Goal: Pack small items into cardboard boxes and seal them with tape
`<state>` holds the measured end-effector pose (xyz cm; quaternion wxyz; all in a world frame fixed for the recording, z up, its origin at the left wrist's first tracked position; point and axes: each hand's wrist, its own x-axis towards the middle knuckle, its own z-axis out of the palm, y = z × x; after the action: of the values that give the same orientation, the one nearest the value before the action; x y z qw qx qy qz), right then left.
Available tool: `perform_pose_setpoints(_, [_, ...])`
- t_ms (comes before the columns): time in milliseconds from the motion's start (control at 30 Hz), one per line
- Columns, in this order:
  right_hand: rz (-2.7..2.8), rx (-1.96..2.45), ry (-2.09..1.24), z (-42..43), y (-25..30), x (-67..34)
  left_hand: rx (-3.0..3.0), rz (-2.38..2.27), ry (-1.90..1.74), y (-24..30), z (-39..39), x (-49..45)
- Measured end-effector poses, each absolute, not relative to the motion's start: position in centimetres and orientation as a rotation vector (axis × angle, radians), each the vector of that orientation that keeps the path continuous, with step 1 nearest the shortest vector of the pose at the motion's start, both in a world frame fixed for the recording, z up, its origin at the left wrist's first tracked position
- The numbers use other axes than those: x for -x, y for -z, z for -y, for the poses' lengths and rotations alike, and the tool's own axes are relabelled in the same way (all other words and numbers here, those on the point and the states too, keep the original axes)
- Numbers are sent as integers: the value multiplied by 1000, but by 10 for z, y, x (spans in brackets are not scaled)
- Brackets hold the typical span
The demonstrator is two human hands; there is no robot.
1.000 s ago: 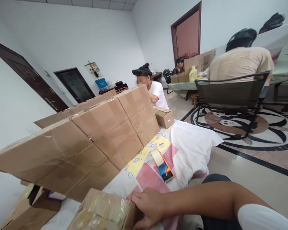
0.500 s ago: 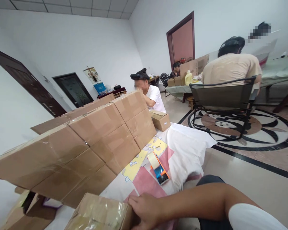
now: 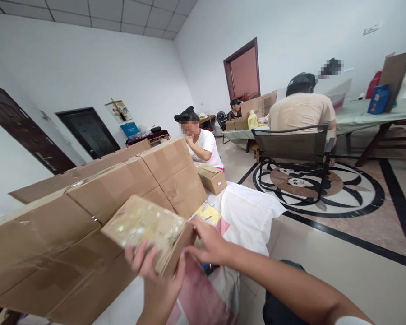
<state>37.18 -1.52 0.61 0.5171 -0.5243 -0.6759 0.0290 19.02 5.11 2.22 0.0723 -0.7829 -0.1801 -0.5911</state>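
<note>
I hold a small cardboard box point(image 3: 145, 225) wrapped in shiny clear tape, lifted up in front of me. My left hand point(image 3: 155, 275) grips it from below, fingers curled over its near edge. My right hand point(image 3: 208, 243) holds its right end, thumb and fingers pressed on the corner. Right behind the box stands a row of stacked taped cartons point(image 3: 98, 198). The tape dispenser is hidden behind my hands.
A white, pink and yellow cloth point(image 3: 246, 212) covers the work surface. A small open box point(image 3: 212, 177) sits by a seated person in a white shirt point(image 3: 203, 144). Another person sits in a dark chair point(image 3: 292, 149) at a table point(image 3: 372, 118) on the right.
The small box has risen from the surface into the air. My left hand has come into view under it. The camera has tilted up and swung right.
</note>
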Motion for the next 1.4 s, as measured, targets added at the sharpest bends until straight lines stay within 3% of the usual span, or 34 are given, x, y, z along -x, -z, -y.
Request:
perform_pose_setpoints(200, [1407,1356,114,45,-13,-490,2664,309,1795,-32,-51,-338])
perform_pose_setpoints(533, [1120,1611,72,61,89,-614,3204,346,1429,43,-52,-485])
perform_pose_setpoints(1100, [997,1661,67,15,118,-626,3209,477,1433,69,-96,-500])
perform_pose_setpoints(1400, [909,1620,39,-36,113,-624,3216,639,1356,32,-122,-455])
